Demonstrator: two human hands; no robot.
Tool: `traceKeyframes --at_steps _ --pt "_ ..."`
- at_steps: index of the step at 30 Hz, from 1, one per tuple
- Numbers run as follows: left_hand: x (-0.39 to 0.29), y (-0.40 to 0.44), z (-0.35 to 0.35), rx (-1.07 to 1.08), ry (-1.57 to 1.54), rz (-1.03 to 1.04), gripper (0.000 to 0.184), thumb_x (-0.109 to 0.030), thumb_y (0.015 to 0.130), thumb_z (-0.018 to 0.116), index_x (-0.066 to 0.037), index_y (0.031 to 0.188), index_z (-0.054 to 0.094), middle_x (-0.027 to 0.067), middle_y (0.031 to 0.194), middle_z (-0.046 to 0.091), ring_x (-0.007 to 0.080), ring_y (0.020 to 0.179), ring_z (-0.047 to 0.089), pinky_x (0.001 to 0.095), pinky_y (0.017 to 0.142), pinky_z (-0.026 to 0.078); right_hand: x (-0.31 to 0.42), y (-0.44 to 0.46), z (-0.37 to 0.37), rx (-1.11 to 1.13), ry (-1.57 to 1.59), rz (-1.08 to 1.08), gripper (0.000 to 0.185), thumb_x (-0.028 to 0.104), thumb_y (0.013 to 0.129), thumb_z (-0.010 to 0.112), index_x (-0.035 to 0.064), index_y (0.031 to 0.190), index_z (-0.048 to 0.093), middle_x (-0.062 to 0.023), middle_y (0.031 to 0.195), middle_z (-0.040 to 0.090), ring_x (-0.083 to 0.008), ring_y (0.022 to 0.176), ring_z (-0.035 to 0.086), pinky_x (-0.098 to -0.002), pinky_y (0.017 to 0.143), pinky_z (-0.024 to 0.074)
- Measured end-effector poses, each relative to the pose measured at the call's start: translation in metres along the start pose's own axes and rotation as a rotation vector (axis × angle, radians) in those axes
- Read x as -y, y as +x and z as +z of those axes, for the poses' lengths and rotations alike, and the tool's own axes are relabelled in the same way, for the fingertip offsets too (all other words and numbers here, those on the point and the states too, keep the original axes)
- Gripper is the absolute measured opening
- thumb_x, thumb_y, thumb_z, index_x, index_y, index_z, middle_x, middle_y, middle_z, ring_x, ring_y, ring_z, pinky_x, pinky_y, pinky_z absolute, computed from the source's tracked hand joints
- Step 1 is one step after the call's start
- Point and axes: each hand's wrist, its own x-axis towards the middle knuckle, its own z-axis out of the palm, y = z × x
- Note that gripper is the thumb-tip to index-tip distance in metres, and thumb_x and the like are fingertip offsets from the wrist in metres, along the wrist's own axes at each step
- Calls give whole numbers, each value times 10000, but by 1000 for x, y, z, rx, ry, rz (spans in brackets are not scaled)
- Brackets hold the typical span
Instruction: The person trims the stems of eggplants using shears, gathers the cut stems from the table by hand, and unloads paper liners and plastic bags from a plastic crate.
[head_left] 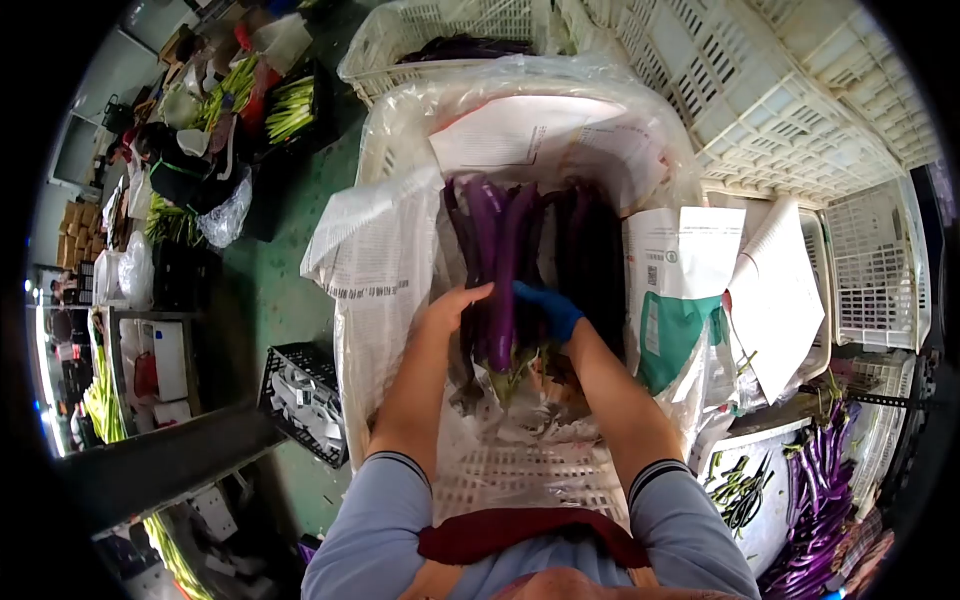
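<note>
A bunch of long purple eggplants (508, 255) is between my hands inside a white plastic crate (480, 470) lined with clear film and newspaper. My bare left hand (458, 302) presses the bunch from the left, its thumb lying over the front and its other fingers hidden. On the right side, my right hand (552, 310) in a blue glove grips the same bunch, partly covered by it. Green stem ends point toward me. Darker eggplants (590, 260) lie along the crate's right side. Newspaper (370, 250) folds over the left rim, and another printed sheet (685, 250) over the right.
Behind stands another lined crate (400, 45) with eggplants. Stacked white crates (740, 90) rise at the right. Loose eggplants (815, 490) and scissors (750, 495) lie at lower right. A black crate (305, 400) sits on the green floor (290, 270). Another person (190, 165) is at upper left.
</note>
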Motion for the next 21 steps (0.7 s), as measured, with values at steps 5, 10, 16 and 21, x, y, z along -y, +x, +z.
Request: traceKeyframes --at_steps 5,10,16,21 --pt "-14 -30 20 55 -1 198 676 -331 708 734 -6 1236 465 131 1235 487 255 1147 437 343 994 297 30 -47 41 -179 -233 -192 773 370 707 732 37 1302 368 -116 1242 479 -226 1124 466 -324 957 371" --pt "-71 -102 81 -141 210 374 637 -192 667 746 37 1199 478 143 1200 509 273 1113 468 362 972 330 41 -109 79 -110 -93 -586 510 154 747 718 4 1183 501 -90 1094 581 -165 973 553 -284 870 438" --pt "-127 -195 163 303 362 773 541 37 655 632 80 1168 467 145 1103 546 254 1040 531 373 905 421 39 -254 147 -122 -64 -1060 686 144 710 748 -22 1262 377 -114 1150 536 -160 1032 508 -292 906 425" --pt "-134 -280 317 481 617 825 634 -30 575 741 67 1136 461 128 992 593 223 881 604 308 755 503 14 -407 142 -249 -111 -1299 804 204 669 785 -29 1289 329 -125 1173 510 -179 1064 493 -311 931 406"
